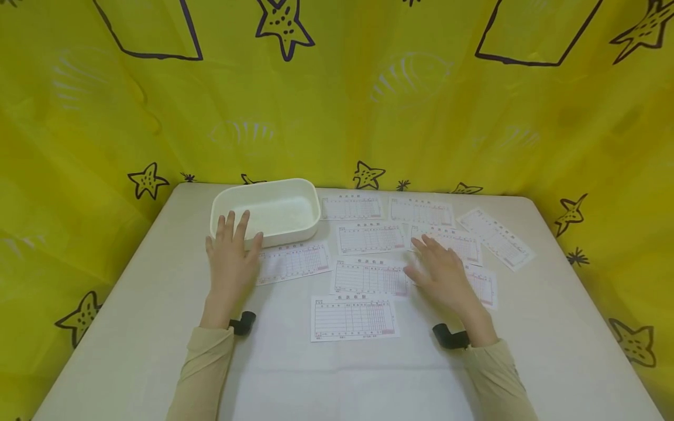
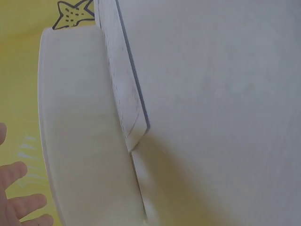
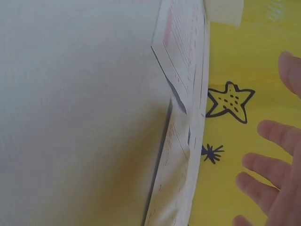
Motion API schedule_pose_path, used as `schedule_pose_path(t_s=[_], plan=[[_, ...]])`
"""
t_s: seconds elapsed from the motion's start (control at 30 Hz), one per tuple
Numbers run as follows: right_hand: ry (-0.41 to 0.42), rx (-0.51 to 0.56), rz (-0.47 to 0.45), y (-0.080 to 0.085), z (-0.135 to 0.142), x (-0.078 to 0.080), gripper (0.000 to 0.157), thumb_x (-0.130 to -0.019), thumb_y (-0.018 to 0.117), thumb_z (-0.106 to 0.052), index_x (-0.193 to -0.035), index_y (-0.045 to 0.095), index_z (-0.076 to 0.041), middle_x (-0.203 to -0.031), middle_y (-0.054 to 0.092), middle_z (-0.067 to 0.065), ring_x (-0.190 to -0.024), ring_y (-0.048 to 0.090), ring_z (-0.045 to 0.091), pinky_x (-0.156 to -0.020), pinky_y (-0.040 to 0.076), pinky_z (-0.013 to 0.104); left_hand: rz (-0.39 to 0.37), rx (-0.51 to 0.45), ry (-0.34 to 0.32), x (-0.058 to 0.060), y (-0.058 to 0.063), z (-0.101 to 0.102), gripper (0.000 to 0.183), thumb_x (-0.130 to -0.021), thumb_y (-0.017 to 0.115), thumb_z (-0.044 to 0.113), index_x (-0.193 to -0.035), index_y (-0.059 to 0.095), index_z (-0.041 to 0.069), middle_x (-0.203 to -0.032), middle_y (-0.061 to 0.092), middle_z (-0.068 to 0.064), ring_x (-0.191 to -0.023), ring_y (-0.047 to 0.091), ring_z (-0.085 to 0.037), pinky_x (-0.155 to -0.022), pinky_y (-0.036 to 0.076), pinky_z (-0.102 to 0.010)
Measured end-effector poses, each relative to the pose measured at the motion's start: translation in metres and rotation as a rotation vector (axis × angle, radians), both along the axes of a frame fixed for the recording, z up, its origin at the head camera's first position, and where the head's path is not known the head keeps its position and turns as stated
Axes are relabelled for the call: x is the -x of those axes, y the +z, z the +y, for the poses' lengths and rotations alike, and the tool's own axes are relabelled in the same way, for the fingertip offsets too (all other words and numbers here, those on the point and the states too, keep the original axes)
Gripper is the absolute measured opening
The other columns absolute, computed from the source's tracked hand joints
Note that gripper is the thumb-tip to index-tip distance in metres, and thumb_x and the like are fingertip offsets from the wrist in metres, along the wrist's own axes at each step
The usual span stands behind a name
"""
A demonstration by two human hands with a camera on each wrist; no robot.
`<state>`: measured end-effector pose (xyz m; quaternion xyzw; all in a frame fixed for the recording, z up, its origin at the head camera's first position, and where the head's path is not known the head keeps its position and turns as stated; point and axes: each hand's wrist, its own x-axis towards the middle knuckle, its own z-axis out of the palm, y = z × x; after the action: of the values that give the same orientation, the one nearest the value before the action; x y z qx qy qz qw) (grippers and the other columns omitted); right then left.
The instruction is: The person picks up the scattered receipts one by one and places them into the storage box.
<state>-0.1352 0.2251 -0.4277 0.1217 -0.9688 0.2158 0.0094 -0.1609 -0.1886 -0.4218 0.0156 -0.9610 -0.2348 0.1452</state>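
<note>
My left hand (image 1: 231, 263) is spread over the near left rim of a white rectangular tub (image 1: 281, 213), its fingers extended and holding nothing. In the left wrist view its fingertips (image 2: 30, 205) show apart from the tub's wall (image 2: 77, 122). Beside that hand lies a printed receipt slip (image 1: 295, 263), partly under the tub's front edge. My right hand (image 1: 442, 272), fingers loosely spread and holding nothing, hovers over several printed slips (image 3: 169, 179). It hides part of one receipt slip (image 1: 481, 286) at the right. Another slip (image 1: 355, 318) lies flat at the front.
More slips lie on the white tabletop (image 1: 337, 386), among them one angled slip (image 1: 497, 238) at the far right. A yellow curtain (image 1: 337, 93) with drawn starfish hangs behind the table. Each wrist bears a small black device (image 1: 451, 337).
</note>
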Motion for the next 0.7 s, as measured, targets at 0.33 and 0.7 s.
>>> schedule_pose_path(t_s=[0.33, 0.7], plan=[[0.061, 0.025, -0.017, -0.001, -0.010, -0.001, 0.069, -0.094, 0.054, -0.049, -0.150, 0.033, -0.016, -0.156, 0.031, 0.015, -0.144, 0.026, 0.036, -0.117, 0.011, 0.058, 0.019, -0.107, 0.090, 0.002, -0.003, -0.021, 0.058, -0.102, 0.038, 0.041, -0.153, 0.026, 0.018, -0.160, 0.017, -0.017, -0.149, 0.009, -0.039, -0.111, 0.009, -0.071], [0.110, -0.010, -0.052, -0.006, -0.017, 0.002, 0.069, -0.092, 0.059, -0.042, -0.150, 0.033, -0.015, -0.154, 0.035, 0.014, -0.143, 0.030, 0.035, -0.117, 0.014, 0.057, -0.025, -0.303, 0.135, 0.005, -0.005, -0.033, 0.060, -0.102, 0.036, 0.041, -0.155, 0.020, 0.018, -0.162, 0.011, -0.015, -0.148, 0.013, -0.039, -0.117, 0.014, -0.060]])
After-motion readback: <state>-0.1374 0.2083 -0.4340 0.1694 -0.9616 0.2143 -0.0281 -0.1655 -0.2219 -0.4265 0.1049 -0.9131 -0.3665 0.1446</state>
